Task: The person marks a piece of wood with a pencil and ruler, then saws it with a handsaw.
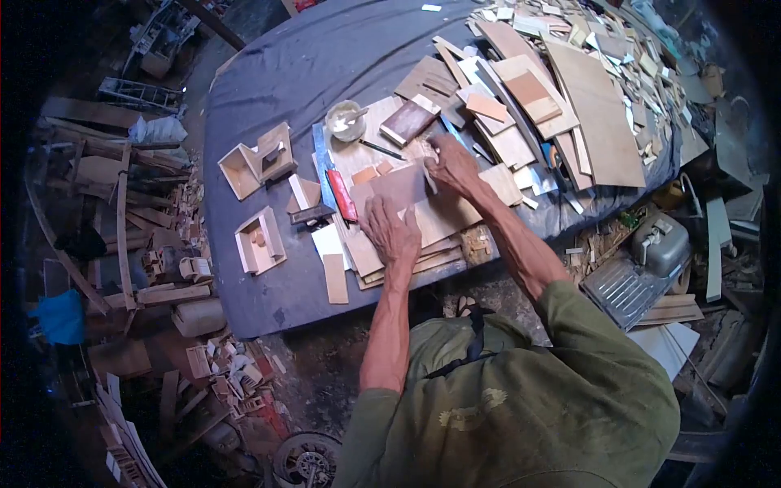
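My left hand (390, 230) lies with its fingers spread on a pale wooden board (362, 244) near the table's front edge. Its fingertips are close to the left end of a thin brown panel (407, 185). At the panel's right end my right hand (452, 167) has its fingers curled in, pinching the edge. Beyond the panel lie a black pencil (382, 150), a dark-faced wooden block (410, 120) and a tub of pale paste (346, 122) with a stick in it. A red tool (342, 195) rests left of the boards, beside a blue metal strip (324, 167).
Small open wooden boxes (260, 240) stand at the left of the cloth-covered table (260, 89). Large boards (598, 118) and many offcuts fill the right side. A metal sink (622, 285) and scrap wood lie on the floor around the table.
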`<act>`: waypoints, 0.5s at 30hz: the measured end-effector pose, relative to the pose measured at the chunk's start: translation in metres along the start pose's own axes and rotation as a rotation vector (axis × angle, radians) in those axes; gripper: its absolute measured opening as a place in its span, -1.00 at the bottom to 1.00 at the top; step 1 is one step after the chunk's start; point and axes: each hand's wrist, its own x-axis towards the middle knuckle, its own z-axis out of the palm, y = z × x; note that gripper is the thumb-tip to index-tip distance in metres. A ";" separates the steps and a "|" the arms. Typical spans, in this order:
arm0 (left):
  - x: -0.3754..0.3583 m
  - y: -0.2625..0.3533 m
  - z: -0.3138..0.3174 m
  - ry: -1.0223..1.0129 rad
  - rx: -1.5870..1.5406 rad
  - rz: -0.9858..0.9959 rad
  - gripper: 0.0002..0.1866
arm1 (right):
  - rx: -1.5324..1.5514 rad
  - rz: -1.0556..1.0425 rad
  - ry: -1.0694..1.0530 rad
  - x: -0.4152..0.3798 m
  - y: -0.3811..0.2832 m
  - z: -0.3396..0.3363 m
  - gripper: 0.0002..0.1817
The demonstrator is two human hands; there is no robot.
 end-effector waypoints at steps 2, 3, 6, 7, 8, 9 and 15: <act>0.000 -0.001 0.001 -0.001 0.001 -0.006 -0.42 | -0.105 -0.061 -0.004 0.027 0.000 0.006 -0.48; 0.001 0.002 -0.003 -0.017 -0.005 -0.015 -0.42 | -0.210 -0.023 -0.105 0.045 0.002 0.010 -0.45; 0.003 0.005 -0.006 -0.042 0.006 -0.024 -0.42 | -0.281 -0.279 0.076 0.084 0.018 0.032 -0.55; 0.004 0.006 -0.007 -0.038 0.012 -0.022 -0.41 | -0.340 -0.395 0.041 0.101 0.021 0.031 -0.49; 0.004 0.006 -0.007 -0.034 0.012 -0.023 -0.42 | -0.398 -0.352 -0.076 0.110 0.024 0.031 -0.42; 0.005 0.006 -0.006 -0.029 0.013 -0.024 -0.42 | -0.500 -0.423 -0.125 0.123 0.038 0.043 -0.38; 0.008 0.006 -0.009 -0.054 0.003 -0.031 -0.45 | -0.537 -0.376 -0.385 0.142 0.034 0.029 -0.37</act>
